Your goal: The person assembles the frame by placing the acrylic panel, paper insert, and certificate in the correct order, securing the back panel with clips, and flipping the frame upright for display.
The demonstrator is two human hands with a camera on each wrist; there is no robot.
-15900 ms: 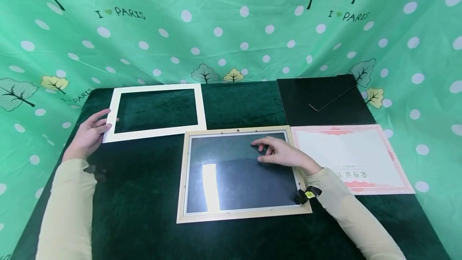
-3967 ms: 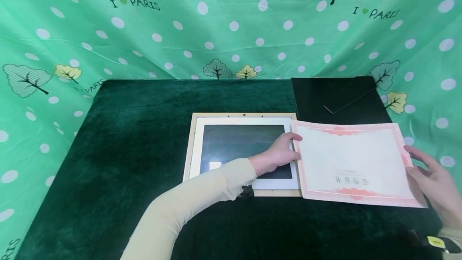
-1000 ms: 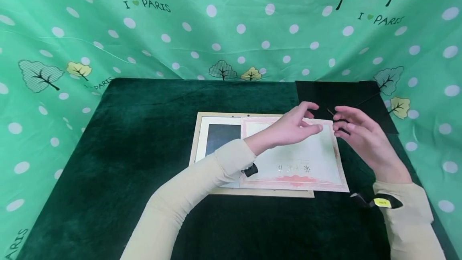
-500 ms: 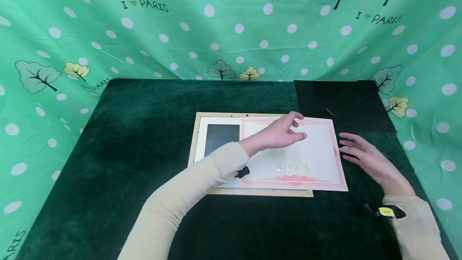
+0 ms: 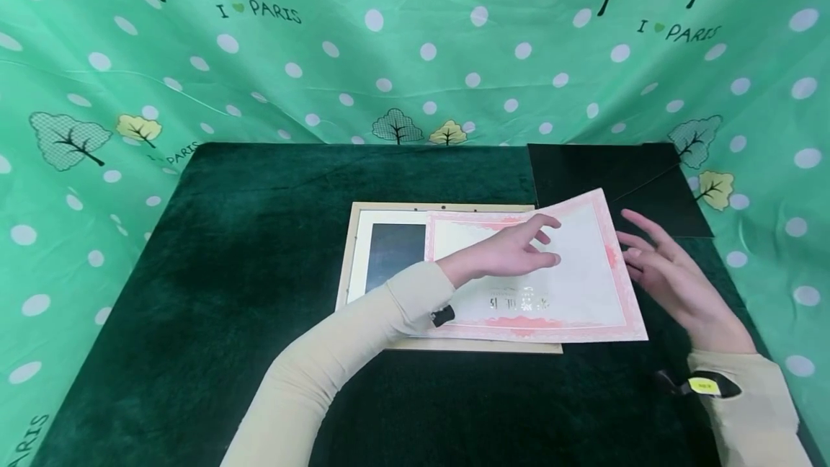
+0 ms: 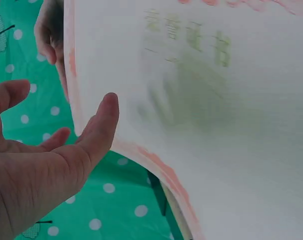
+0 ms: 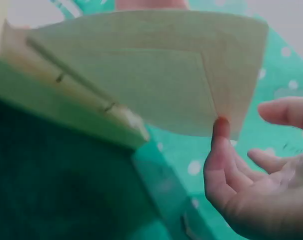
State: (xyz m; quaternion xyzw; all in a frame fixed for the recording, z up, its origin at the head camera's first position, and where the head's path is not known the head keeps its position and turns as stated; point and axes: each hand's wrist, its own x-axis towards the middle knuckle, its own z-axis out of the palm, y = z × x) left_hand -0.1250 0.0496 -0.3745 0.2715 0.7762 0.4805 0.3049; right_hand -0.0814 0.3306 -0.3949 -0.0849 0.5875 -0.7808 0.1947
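Now, head view: pink-bordered sheet [image 5: 583,294] lies partly over the wooden frame [image 5: 480,346], hiding the R part of the white mat [image 5: 395,217] & dark pane [image 5: 395,251]; its R end overhangs. Change vs. approx. half a sec. ago: far R corner lifted & sheet bowed — that end lay nearly flat then. L hand [image 5: 512,247] over the sheet, fingers loosely extended, no grip seen. R hand [image 5: 681,287] at the R edge, fingers spread, some tips hidden behind it. Black board [image 5: 609,164] farther back, on dark green cloth [image 5: 259,258].

L wrist view: L hand unclenched, holding nothing; one digit before the printed face, contact can't be told. R hand beyond the edge, partly hidden.

R wrist view (blurred): sheet's underside, curving up off the frame; one R fingertip apparently against it, other fingers apart — more a prop than a pinch.

Implication (judged): sheet not seated inside frame; w/ one end up, its position is unsettled.
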